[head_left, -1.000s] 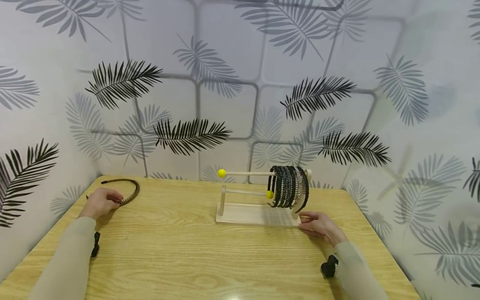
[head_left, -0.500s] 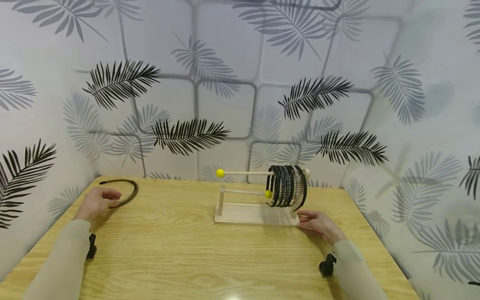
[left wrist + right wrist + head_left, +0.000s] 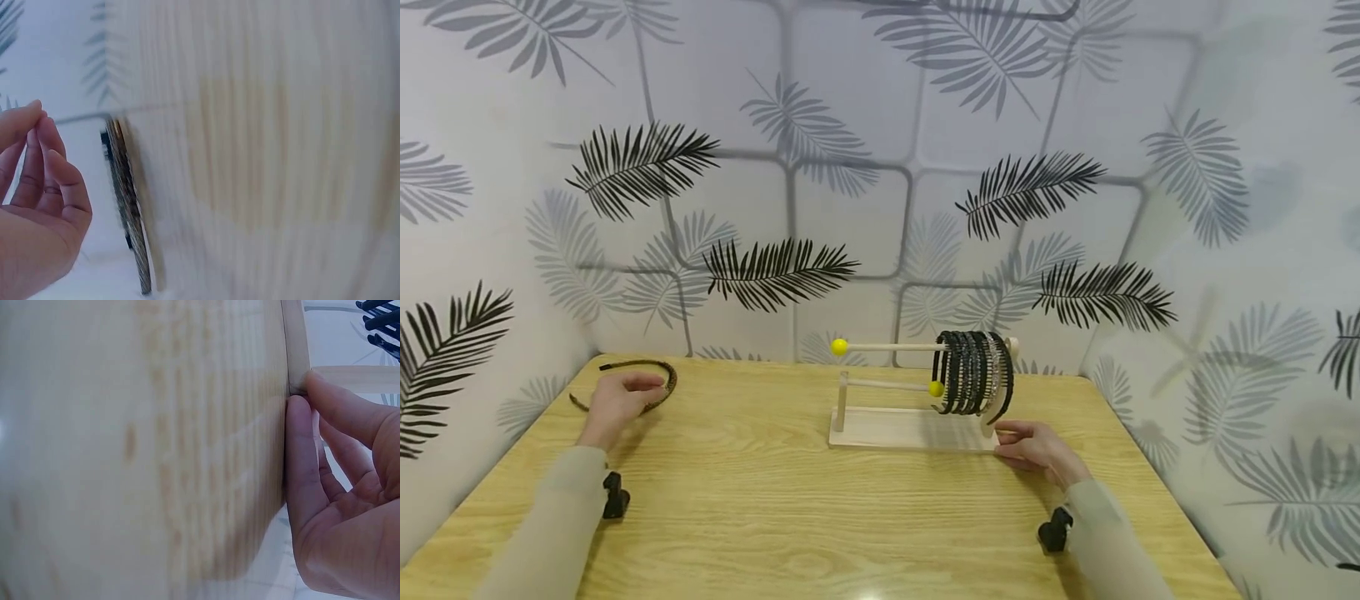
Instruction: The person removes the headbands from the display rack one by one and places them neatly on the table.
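Note:
A dark patterned headband [image 3: 672,385] lies curved on the table at the left. My left hand [image 3: 619,398] is over its near side in the head view. In the left wrist view my left hand [image 3: 47,194] has its thumb and fingertips close together, with nothing visible between them; the headband [image 3: 128,200] lies apart beyond it. A wooden headband stand [image 3: 887,427] stands right of centre, several dark headbands [image 3: 976,373] hanging at its right end. My right hand [image 3: 1037,450] pinches the near right corner of the stand's base [image 3: 297,344].
The stand's two bars end in yellow balls [image 3: 839,347] pointing left. Wood-grain table [image 3: 760,500] spreads between the hands. A leaf-patterned wall covering [image 3: 850,208] encloses the table at the back and both sides.
My left hand first shifts slightly left, away from the headband's near arm, then moves right over it. The headband stays in place. My right hand stays at the stand's corner.

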Motion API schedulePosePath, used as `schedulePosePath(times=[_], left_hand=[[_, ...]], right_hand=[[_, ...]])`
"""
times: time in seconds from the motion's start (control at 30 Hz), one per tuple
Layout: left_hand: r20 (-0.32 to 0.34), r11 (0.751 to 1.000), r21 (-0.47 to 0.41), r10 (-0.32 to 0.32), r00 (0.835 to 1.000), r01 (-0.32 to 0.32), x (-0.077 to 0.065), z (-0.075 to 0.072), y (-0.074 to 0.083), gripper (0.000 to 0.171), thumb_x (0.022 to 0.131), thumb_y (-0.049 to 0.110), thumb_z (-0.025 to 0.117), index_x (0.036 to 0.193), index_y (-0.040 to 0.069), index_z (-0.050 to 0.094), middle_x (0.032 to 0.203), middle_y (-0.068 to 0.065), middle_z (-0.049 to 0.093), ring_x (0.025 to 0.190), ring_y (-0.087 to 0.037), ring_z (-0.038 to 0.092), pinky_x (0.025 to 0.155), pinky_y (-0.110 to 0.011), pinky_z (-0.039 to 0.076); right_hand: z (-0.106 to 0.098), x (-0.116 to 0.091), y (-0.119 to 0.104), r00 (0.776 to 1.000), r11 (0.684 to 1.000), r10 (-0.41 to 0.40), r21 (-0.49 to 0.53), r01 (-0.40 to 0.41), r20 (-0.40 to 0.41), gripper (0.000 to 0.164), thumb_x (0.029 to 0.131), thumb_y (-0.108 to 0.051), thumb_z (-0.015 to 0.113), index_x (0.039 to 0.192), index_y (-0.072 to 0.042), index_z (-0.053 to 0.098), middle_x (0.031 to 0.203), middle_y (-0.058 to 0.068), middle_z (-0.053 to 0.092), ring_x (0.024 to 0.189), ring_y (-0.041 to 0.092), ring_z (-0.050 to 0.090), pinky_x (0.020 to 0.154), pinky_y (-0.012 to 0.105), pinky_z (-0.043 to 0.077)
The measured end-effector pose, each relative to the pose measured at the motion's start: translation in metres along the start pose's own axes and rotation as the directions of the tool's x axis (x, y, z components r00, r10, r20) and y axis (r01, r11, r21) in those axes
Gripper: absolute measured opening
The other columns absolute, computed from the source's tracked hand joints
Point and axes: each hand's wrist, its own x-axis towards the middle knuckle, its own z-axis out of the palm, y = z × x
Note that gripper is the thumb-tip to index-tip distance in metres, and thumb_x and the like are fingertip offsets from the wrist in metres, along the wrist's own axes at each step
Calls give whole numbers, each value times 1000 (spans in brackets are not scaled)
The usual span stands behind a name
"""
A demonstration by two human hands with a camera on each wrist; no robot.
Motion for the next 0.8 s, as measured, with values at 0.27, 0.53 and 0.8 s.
schedulePosePath(times=[0.27, 0.53, 0.8], left_hand=[[32, 996, -90, 15, 999, -12, -5, 22, 24, 37, 96, 23, 66, 123, -1, 65, 120, -21, 65, 84, -2, 59, 76, -33, 54], [70, 991, -134, 42, 997, -32, -7, 40, 42, 32, 95, 21, 66, 119, 1, 67, 115, -19, 67, 88, -12, 62, 79, -42, 55], [55, 989, -148, 19, 998, -11, -11, 49, 46, 29, 96, 20, 65, 117, 1, 67, 114, -19, 67, 91, -23, 64, 77, -42, 54]], right_hand=[[-1, -3, -2, 1000, 1000, 3, 6, -3, 15, 64, 89, -2, 69, 146, 4, 41, 115, 14, 61, 89, 10, 68, 82, 32, 59], [1, -1, -2, 1000, 1000, -2, 5, 2, 3, 60, 90, 2, 67, 145, 6, 42, 120, 19, 61, 91, 10, 67, 84, 32, 58], [1, -2, -2, 1000, 1000, 9, -3, -9, 0, 59, 90, 0, 67, 145, 4, 43, 122, 20, 61, 92, 10, 67, 85, 32, 58]])
